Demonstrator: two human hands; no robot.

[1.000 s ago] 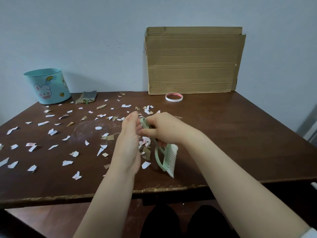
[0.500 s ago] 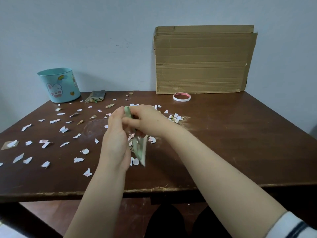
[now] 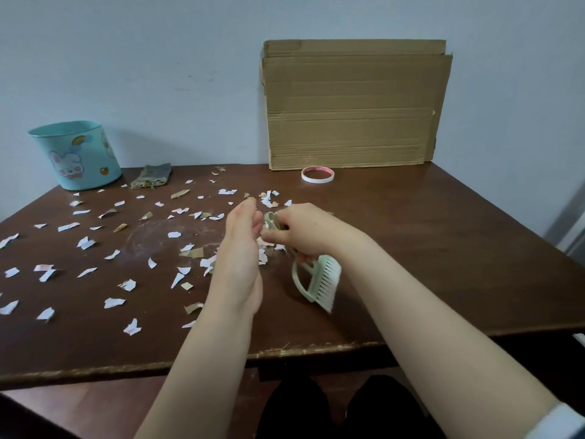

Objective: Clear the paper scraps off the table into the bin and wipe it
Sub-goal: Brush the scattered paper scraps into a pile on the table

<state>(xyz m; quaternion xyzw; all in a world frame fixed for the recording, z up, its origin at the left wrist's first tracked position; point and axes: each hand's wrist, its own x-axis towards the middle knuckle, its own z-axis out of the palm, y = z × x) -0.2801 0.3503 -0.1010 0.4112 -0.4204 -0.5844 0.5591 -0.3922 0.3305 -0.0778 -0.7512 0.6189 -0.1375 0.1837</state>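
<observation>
The right hand [image 3: 304, 232] grips the brush [image 3: 319, 280] by its handle. The left hand [image 3: 240, 248] stands open and empty beside it. Scraps [image 3: 85, 242] litter the table [image 3: 443, 248] from 8 to 12 o'clock; the bin [image 3: 76, 153] stands at 10. Short strokes toward the left palm should gather them without scatter.

Setting, as I read it from the remote feed: a room in a home, not a lab or shop. Evidence:
- A worn dark wooden table [image 3: 443, 264] with a chipped front edge stands against a plain pale wall [image 3: 158, 74].
- A teal bin [image 3: 77, 156] is printed with a cartoon rabbit and rainbow (a child's pattern).
- Flattened cardboard [image 3: 354, 106] leans on the wall.
- A tape roll [image 3: 317, 175], a crumpled cloth [image 3: 152, 176] and a small green brush [image 3: 321, 280] are household items.

Which room it is, I cannot tell.
</observation>
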